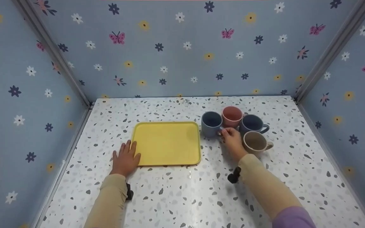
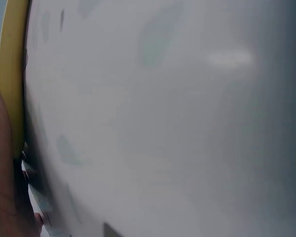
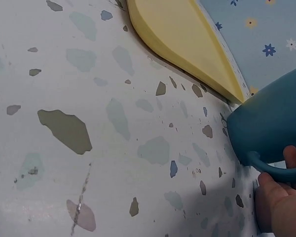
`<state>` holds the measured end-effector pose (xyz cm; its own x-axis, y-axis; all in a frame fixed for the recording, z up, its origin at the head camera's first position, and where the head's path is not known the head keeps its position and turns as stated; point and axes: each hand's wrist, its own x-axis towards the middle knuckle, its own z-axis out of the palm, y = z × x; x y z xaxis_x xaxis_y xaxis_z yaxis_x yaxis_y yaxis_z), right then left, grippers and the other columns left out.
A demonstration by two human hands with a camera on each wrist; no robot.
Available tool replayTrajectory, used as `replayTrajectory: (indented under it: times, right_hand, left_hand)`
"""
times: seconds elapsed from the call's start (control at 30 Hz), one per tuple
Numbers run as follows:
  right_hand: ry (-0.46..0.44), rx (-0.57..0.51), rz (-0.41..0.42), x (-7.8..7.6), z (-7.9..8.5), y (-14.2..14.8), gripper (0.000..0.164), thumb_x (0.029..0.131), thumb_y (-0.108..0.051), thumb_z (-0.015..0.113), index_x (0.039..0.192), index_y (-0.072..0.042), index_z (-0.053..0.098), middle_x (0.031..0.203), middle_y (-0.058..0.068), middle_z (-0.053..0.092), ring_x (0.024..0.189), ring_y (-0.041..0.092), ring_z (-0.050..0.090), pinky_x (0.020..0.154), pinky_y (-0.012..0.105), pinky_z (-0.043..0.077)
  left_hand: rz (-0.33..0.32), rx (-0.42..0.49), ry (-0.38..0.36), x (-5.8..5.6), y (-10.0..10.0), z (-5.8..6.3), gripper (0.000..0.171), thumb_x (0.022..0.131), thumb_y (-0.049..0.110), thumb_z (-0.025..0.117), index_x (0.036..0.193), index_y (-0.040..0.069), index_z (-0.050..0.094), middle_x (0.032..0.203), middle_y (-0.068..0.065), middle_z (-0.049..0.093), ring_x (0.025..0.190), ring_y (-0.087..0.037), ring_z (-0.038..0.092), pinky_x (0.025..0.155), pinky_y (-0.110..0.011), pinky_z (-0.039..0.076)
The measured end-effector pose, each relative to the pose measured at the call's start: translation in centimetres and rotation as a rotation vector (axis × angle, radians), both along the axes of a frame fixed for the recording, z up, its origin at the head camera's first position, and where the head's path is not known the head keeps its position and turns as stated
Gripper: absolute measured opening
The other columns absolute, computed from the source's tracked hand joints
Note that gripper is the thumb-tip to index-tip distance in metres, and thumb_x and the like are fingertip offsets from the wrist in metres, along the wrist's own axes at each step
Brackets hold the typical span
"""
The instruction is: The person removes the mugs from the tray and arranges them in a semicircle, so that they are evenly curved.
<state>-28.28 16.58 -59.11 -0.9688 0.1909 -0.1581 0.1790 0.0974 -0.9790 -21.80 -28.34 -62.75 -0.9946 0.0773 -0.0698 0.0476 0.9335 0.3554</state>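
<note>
My right hand [image 1: 234,142] holds the handle of a blue mug [image 1: 210,126], which stands upright just right of a yellow tray [image 1: 166,144]. In the right wrist view the thumb and fingers of the right hand [image 3: 291,210] pinch that handle, with the blue mug [image 3: 271,116] near the tray's corner [image 3: 180,44]. My left hand [image 1: 125,161] lies with straight, spread fingers at the tray's left edge. Only part of the left hand [image 2: 1,182] shows in the left wrist view, beside the tray's yellow rim [image 2: 12,74].
Close to the right hand stand a pink mug [image 1: 232,117], a dark blue mug [image 1: 251,123] and a beige mug [image 1: 254,143]. All are on a white speckled table [image 1: 169,196]. Flowered blue walls [image 1: 182,63] enclose its back and both sides.
</note>
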Motion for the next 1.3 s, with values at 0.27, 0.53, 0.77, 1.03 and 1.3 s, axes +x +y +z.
replayTrajectory:
  times: [0.27,0.53,0.77,1.03,1.3]
  right_hand:
    - [0.019,0.027,-0.02,0.0,-0.25,0.08,0.018,0.107,-0.014,0.051,0.105,0.002,0.061,0.101,0.011,0.059,0.095,0.028,0.056,0.075,0.028,0.047]
    - [0.032,0.042,-0.029,0.05,-0.36,0.1,0.018,0.105,-0.015,0.054,0.103,0.0,0.063,0.099,0.008,0.06,0.088,0.018,0.054,0.074,0.025,0.045]
    - [0.02,0.054,-0.021,0.22,-0.22,-0.04,0.021,0.106,-0.016,0.053,0.108,0.002,0.063,0.104,0.012,0.061,0.092,0.019,0.054,0.075,0.025,0.045]
    - [0.023,0.028,-0.015,0.43,-0.15,-0.33,0.023,0.106,-0.017,0.053,0.11,0.004,0.062,0.106,0.014,0.061,0.101,0.029,0.055,0.076,0.025,0.045]
    - [0.049,-0.002,-0.057,0.23,-0.34,-0.39,0.018,0.105,-0.014,0.055,0.105,0.003,0.062,0.097,0.008,0.06,0.088,0.019,0.055,0.072,0.024,0.046]
  left_hand:
    - [0.006,-0.018,-0.033,-0.11,-0.03,-0.14,0.065,0.108,0.039,0.035,0.162,0.006,0.02,0.168,-0.02,0.012,0.153,-0.044,0.007,0.116,-0.072,0.001]
    - [0.001,-0.024,-0.039,-0.16,-0.05,-0.03,0.065,0.108,0.039,0.035,0.162,0.006,0.019,0.168,-0.021,0.012,0.153,-0.044,0.007,0.116,-0.072,0.001]
    - [0.01,-0.014,-0.038,-0.13,-0.11,0.04,0.064,0.108,0.038,0.034,0.162,0.006,0.019,0.168,-0.02,0.011,0.153,-0.044,0.005,0.116,-0.072,0.0]
    - [0.013,-0.007,-0.042,0.04,0.02,0.32,0.064,0.108,0.037,0.035,0.162,0.005,0.019,0.168,-0.021,0.01,0.153,-0.044,0.005,0.116,-0.072,-0.001]
    - [0.008,0.003,-0.035,-0.17,-0.2,-0.19,0.065,0.108,0.039,0.035,0.162,0.006,0.019,0.168,-0.02,0.01,0.153,-0.044,0.005,0.116,-0.072,-0.001]
